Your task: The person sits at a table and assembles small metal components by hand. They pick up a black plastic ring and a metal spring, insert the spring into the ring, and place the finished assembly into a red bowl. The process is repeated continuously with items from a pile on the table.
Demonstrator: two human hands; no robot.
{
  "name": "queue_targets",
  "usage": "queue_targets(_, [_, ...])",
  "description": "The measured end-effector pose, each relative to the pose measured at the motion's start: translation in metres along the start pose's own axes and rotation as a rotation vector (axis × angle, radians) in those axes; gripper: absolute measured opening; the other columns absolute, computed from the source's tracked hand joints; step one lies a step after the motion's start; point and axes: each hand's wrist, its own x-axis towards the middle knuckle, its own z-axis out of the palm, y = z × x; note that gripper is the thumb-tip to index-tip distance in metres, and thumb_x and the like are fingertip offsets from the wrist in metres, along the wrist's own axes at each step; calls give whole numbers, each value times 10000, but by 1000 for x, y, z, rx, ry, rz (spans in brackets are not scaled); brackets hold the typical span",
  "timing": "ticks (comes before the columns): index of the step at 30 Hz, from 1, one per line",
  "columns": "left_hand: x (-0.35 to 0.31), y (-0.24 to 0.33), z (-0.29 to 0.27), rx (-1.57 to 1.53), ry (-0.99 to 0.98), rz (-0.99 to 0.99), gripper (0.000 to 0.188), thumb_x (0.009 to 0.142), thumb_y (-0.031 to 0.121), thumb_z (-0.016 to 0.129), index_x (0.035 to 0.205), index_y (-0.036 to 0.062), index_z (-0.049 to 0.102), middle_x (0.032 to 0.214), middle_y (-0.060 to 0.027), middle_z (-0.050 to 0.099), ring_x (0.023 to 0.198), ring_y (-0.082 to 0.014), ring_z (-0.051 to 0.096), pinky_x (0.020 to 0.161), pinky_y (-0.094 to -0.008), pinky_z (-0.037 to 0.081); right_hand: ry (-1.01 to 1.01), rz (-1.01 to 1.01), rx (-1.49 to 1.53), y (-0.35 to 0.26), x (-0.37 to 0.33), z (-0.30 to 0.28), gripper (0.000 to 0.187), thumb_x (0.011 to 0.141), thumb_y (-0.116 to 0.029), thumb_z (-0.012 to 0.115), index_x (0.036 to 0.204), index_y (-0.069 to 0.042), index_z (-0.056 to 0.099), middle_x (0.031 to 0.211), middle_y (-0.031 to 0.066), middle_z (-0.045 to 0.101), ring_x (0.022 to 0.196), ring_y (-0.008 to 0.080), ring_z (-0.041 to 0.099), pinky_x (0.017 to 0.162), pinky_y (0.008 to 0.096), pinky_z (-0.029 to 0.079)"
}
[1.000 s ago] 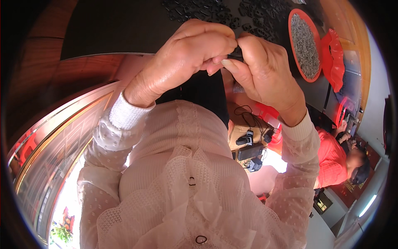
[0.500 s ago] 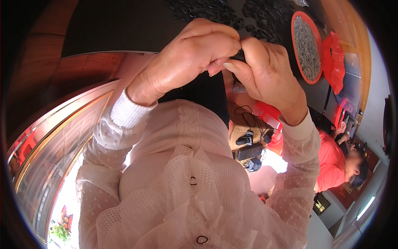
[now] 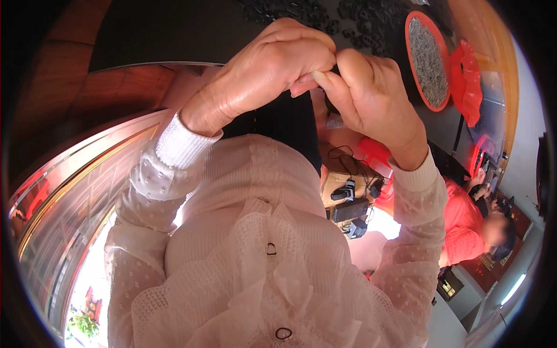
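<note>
My left hand and my right hand meet fingertip to fingertip in front of the dark table. Both are closed, with fingers curled inward and the right thumb laid against the left fingers. A small black piece is pinched between them; the fingers now hide nearly all of it, so its exact kind does not show. Beyond the hands, many loose small black plastic pieces are spread over the black tabletop. Nearest my right hand stands an orange-red oval basin filled with small grey metal-looking parts.
A red wavy-rimmed dish sits beside the basin. Below the table edge, a cardboard box carries black cables and adapters. Another person in a red shirt is at the right. A glass-panelled frame stands at the left.
Both hands have shifted slightly upward, still together. The black piece that showed between the fingertips is now almost wholly covered by the fingers.
</note>
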Motion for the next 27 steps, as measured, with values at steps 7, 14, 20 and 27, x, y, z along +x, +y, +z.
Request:
queue_targets(7, [-4, 7, 13, -2, 103, -59, 395, 605, -136, 722, 952, 31, 634, 1040, -76, 623, 860, -216, 568, 701, -306, 488, 29, 37, -32, 4, -10, 0, 432, 765, -393, 728, 737, -70, 443, 611, 78, 513, 535, 274, 572, 453, 356, 434])
queue_targets(14, [-4, -4, 10, 21, 60, 2, 376, 621, -120, 736, 944, 45, 636, 1026, -78, 633, 854, -212, 573, 719, -309, 471, 71, 19, -2, 4, -14, -3, 442, 714, -386, 741, 883, -50, 508, 732, 83, 545, 633, 279, 594, 531, 356, 470])
queue_targets(20, [-3, 2, 5, -13, 56, -57, 306, 671, -120, 677, 937, 23, 628, 1013, -83, 626, 829, -190, 562, 699, -294, 462, 60, 15, 23, 3, -8, -1, 336, 740, -261, 742, 853, -61, 496, 729, 77, 553, 623, 277, 591, 510, 367, 461])
queue_targets(27, [-3, -2, 7, -495, 29, -202, 242, 746, -72, 635, 977, -12, 598, 1048, -102, 586, 740, -147, 522, 619, -273, 473, 28, 110, 95, -4, -6, -6, 297, 784, -253, 706, 845, -58, 490, 732, 88, 559, 633, 293, 595, 506, 381, 454])
